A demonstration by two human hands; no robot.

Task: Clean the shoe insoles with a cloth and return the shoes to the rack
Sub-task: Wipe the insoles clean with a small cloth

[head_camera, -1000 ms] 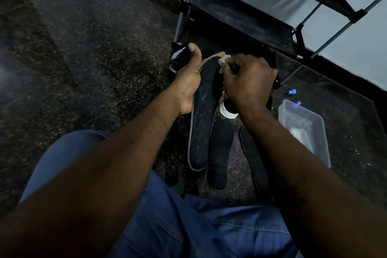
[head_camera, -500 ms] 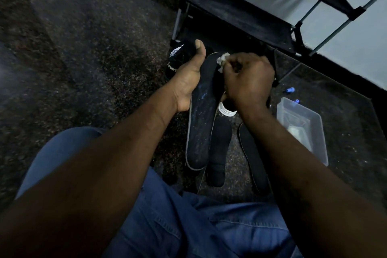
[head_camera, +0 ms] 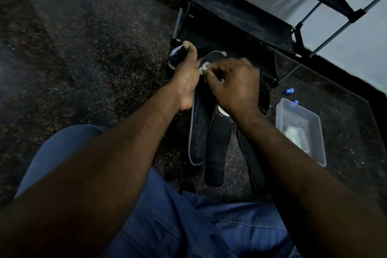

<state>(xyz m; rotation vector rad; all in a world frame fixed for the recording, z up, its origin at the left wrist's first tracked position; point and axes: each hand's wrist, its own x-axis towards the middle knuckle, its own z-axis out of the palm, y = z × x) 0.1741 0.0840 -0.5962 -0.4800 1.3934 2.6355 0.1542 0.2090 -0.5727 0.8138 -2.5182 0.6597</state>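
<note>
While left grip [head_camera: 186, 78] holds the insole [head_camera: 200, 132] by its edge, right grip [head_camera: 234, 87] pinches, seemingly, a cloth [head_camera: 204, 67].

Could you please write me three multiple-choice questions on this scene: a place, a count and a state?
1. Where is the clear rectangular plastic container? A. On a chair. B. On the dark speckled floor, to the person's right. C. On a table.
2. How many dark flat insoles show? A. One. B. Three. C. Six.
3. What is the right hand doing with the small white cloth? A. Pinching it in its fingertips. B. Dropping it into the container. C. Nothing.
Answers: 1 B: it stands on the floor by the right forearm. 2 B: the left hand grips the held insole; two others lie on the floor. 3 A: curled fingers pinch it by the held insole's top.
</note>
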